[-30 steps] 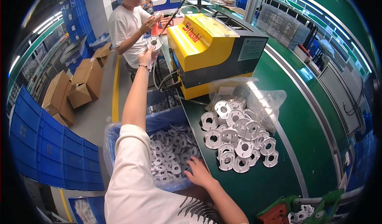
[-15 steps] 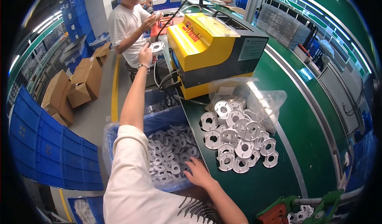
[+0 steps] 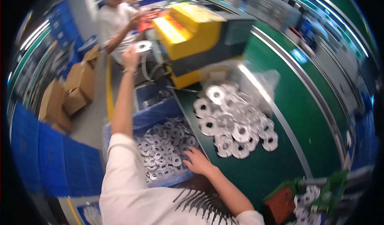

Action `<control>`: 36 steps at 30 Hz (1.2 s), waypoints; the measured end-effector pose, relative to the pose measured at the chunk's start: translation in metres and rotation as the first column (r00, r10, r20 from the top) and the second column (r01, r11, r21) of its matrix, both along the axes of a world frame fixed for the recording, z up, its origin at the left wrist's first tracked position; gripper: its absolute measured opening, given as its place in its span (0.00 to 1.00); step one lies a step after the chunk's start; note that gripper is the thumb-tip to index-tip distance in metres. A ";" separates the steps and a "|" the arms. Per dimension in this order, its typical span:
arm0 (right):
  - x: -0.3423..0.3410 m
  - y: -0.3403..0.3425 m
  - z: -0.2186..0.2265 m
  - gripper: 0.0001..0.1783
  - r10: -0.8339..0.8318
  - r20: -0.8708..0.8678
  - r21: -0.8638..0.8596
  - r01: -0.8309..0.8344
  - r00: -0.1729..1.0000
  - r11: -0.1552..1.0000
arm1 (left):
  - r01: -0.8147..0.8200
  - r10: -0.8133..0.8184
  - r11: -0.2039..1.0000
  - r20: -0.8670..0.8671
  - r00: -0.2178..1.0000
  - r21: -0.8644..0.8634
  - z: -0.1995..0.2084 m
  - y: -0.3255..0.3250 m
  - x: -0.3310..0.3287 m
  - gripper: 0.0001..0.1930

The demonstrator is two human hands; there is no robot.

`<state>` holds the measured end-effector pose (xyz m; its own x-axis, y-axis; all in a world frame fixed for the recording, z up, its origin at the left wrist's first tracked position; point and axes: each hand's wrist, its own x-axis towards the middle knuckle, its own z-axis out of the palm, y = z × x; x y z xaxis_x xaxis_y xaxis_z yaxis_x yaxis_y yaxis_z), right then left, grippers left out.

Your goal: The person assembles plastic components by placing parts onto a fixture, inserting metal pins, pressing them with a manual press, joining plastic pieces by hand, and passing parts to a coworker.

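Note:
Far out ahead, my left hand [image 3: 131, 58] grips the edge of a white ring-shaped plastic part [image 3: 144, 46], with a round hole in its middle. That part is beside the front of a yellow and grey machine [image 3: 186, 29]. Down near my body, my right hand [image 3: 197, 161] has its fingers apart and holds nothing. It is over the right edge of a blue lined bin [image 3: 158, 115], which is filled with white ring parts [image 3: 162, 149]. I cannot tell whether its fingertips touch them. On the green table [image 3: 256, 185] to the right lies a heap of similar white parts [image 3: 240, 121].
A clear plastic bag [image 3: 264, 83] lies behind the heap. A co-worker [image 3: 116, 25] sits at the far left, beyond my left hand. Cardboard boxes [image 3: 78, 87] and blue crates [image 3: 56, 149] stand on the left. A green and red fixture [image 3: 280, 205] is at the lower right.
The view has shifted and blurred, so the machine and heap appear further up and left. My left hand still holds the white part out ahead; my right hand stays by the bin edge.

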<state>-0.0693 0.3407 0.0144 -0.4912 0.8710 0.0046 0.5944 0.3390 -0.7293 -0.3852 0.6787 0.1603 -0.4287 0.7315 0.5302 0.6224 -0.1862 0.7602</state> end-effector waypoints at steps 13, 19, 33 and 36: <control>0.083 -0.206 0.147 0.16 -0.193 -0.428 -0.049 0.190 0.883 0.981 | 0.930 -0.826 -0.363 0.486 -0.288 -0.066 0.038 -0.337 0.402 0.06; 0.172 -0.323 0.209 0.11 -0.608 -0.680 0.153 0.891 0.409 0.428 | 0.776 -0.749 -0.581 0.534 -0.391 -0.246 -0.012 -0.367 0.470 0.08; 0.408 -0.256 0.269 0.29 -0.432 -0.902 -0.228 0.831 0.017 0.508 | 0.759 -0.717 -0.596 0.600 -0.356 -0.262 -0.028 -0.429 0.495 0.08; 0.401 -0.238 0.271 0.26 -0.567 -0.824 -0.253 0.889 0.009 0.382 | 0.831 -0.794 -0.477 0.545 -0.269 -0.286 -0.030 -0.427 0.488 0.10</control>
<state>0.3321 0.1026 0.2852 0.7719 0.6078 0.1864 -0.0272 0.3245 -0.9455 0.1030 0.2517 0.1299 0.9813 0.1907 -0.0249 0.0485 -0.1198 0.9916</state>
